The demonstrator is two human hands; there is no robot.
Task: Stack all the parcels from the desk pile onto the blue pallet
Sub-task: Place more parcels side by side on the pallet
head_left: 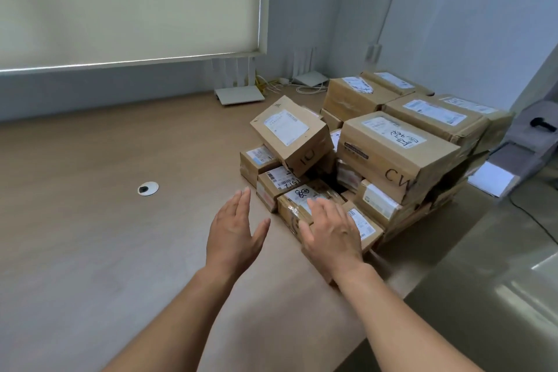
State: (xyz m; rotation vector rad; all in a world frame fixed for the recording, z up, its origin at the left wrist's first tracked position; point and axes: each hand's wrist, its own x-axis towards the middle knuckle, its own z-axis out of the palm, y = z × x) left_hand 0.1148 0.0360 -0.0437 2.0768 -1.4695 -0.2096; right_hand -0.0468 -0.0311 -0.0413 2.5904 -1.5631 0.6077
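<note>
A pile of brown cardboard parcels [392, 148] with white labels covers the right part of the wooden desk [105, 220]. A tilted parcel [291, 133] leans on top of smaller ones at the pile's left side. Nearest me lies a small taped parcel [297, 205] with black scribbles on its label. My right hand [330, 235] rests flat over this parcel's near end, fingers spread. My left hand [234, 231] hovers open just left of it, palm facing right, not touching anything. No blue pallet is in view.
A round cable grommet [148, 189] sits in the desk to the left. White routers [238, 93] and cables lie at the back by the wall. A grey device [531, 142] with white paper stands at the right edge, and the desk ends at the lower right.
</note>
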